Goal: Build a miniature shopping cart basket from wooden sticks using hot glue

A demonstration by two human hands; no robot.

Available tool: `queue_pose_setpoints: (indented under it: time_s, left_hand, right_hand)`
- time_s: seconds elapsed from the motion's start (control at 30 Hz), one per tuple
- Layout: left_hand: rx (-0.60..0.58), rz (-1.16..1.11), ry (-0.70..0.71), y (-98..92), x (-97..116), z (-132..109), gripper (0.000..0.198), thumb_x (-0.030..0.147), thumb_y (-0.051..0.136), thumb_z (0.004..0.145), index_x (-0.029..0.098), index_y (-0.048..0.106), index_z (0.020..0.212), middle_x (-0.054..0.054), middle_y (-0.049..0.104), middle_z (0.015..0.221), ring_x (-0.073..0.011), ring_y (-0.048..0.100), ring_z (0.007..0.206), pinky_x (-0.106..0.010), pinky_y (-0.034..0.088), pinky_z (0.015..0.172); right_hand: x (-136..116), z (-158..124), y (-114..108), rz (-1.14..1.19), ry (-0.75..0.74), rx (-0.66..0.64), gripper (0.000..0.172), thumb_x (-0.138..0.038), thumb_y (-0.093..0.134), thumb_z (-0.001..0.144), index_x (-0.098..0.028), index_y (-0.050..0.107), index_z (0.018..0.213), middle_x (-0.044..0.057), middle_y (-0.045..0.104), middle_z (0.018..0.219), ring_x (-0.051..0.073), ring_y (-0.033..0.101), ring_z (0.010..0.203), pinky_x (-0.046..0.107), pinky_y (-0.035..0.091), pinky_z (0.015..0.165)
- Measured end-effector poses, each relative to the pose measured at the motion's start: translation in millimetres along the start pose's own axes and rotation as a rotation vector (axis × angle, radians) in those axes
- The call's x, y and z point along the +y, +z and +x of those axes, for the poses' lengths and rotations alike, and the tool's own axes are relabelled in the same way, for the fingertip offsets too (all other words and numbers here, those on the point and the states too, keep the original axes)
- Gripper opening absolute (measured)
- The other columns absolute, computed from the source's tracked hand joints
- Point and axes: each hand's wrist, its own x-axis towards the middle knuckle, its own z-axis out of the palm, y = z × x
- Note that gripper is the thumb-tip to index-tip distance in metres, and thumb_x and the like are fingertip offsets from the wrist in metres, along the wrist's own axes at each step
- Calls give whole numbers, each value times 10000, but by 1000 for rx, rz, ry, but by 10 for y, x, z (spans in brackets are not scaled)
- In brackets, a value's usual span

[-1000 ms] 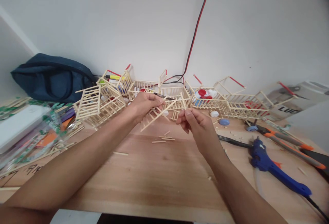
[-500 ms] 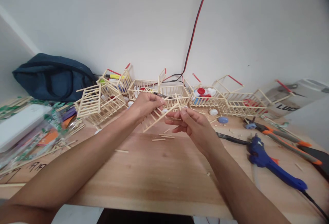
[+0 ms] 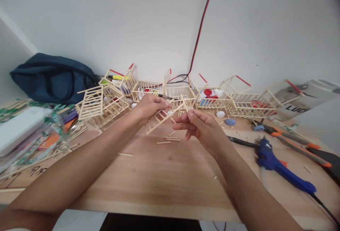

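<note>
My left hand (image 3: 152, 109) is closed on a small ladder-like frame of thin wooden sticks (image 3: 162, 120), held tilted above the table. Its fingers grip the upper edge, and the rungs slope down toward the near left. My right hand (image 3: 198, 125) is at the frame's right end, thumb and forefinger pinched together by a short wooden stick (image 3: 185, 102) that angles up from the frame's end. The other fingers of that hand are loosely curled. Several cut stick pieces (image 3: 171, 139) lie on the table below.
Several stick baskets with red-tipped handles (image 3: 215, 98) line the wall. A blue glue gun (image 3: 281, 171) and orange-handled pliers (image 3: 300, 142) lie at the right. Bottle caps (image 3: 230, 121) sit between. At the left are a dark blue pouch (image 3: 53, 79) and a white box (image 3: 21, 128).
My right hand has shifted slightly right and down near the frame's end. The left hand keeps hold of the frame, almost still. The view has moved a little.
</note>
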Motion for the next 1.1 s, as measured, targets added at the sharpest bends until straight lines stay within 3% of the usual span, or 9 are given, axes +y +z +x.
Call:
queue_pose_setpoints:
  time_s: [0.13,0.27,0.4,0.5,0.73,0.93,1.1]
  left_hand:
    - [-25,-1,20,-11,-1,-8,227,111,616,802,118,642,576,-31,668,652,-72,559,511,-193,433,515]
    - [-31,13,48,-6,22,-36,219,126,628,787,115,634,569,-31,661,641,-70,548,509,-188,417,503]
    - [-11,71,112,4,39,-66,186,178,658,763,115,636,589,-5,620,561,-68,510,455,-187,399,474]
    - [14,159,229,3,43,-79,161,212,677,744,117,650,617,12,608,544,-62,503,454,-179,399,481]
    - [93,242,462,-4,74,-102,146,256,662,753,118,689,712,1,639,579,-90,568,535,-190,449,543]
    - [88,228,456,39,130,-161,138,241,679,729,114,687,676,5,620,545,-81,541,505,-187,457,516]
    - [66,225,448,71,136,-179,136,243,689,718,118,692,663,2,626,544,-80,538,498,-187,454,504]
  right_hand:
    - [-2,8,-24,-62,-26,9,345,-517,598,838,-172,584,816,95,728,938,131,693,607,151,321,358]
    - [-13,20,-50,-127,-81,59,333,-503,603,829,-171,593,807,47,690,850,47,522,440,162,224,349]
    - [-28,31,-82,-222,-118,124,332,-501,566,849,-175,605,801,-54,473,566,47,368,420,184,219,397]
    - [-47,19,-114,-400,-187,180,323,-467,513,885,-171,620,811,-78,322,505,66,278,439,210,193,425]
    - [-113,-58,-141,-823,-381,311,298,-371,460,925,-172,664,836,-37,419,569,97,356,515,238,261,500]
    - [-98,-46,-147,-975,-505,301,290,-331,466,939,-172,635,765,-21,483,600,106,433,569,223,324,555]
    - [-88,-31,-164,-1035,-531,281,327,-327,448,949,-178,565,684,-25,464,578,101,419,544,223,308,535]
